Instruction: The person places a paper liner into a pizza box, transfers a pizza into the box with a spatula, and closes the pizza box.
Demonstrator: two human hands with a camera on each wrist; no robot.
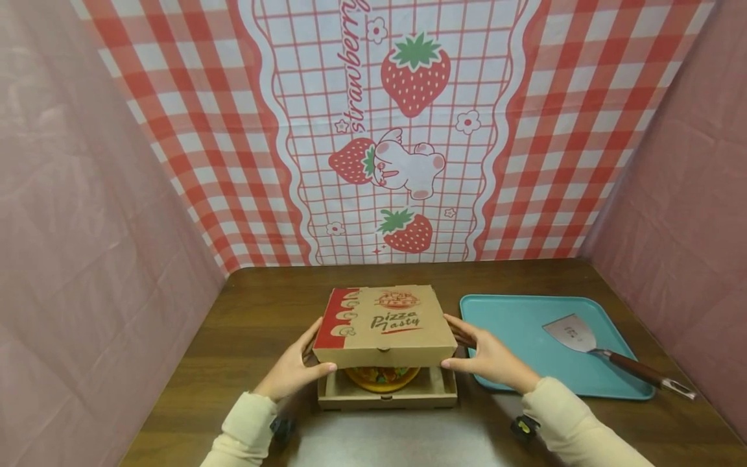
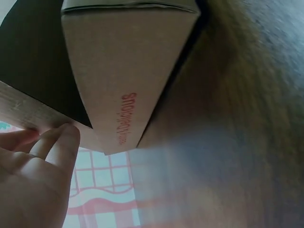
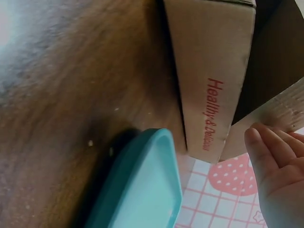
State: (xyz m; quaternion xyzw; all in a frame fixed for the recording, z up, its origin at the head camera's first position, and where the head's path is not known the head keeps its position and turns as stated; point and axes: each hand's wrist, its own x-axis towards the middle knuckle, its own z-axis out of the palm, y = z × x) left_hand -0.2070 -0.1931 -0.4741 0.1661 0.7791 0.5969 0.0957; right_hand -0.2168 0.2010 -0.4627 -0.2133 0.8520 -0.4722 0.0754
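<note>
A cardboard pizza box stands on the table with its printed lid (image 1: pixel 403 324) partly raised, tilted over the box's base (image 1: pixel 386 401). Through the gap at the front shows a pizza (image 1: pixel 382 378), its back part hidden under the lid. My left hand (image 1: pixel 297 363) grips the lid's left side, thumb at the front corner. On the opposite side my right hand (image 1: pixel 490 357) holds the lid the same way. In the left wrist view the left fingers (image 2: pixel 64 142) lie against the lid's side flap; the right fingers (image 3: pixel 261 147) do likewise in the right wrist view.
A turquoise tray (image 1: pixel 502 311) lies to the right of the box, near my right hand. On it rests a pizza server (image 1: pixel 574 334) whose wooden handle sticks out over the tray's front right corner. Checked strawberry cloth (image 1: pixel 408 214) hangs behind the brown table (image 1: pixel 233 324).
</note>
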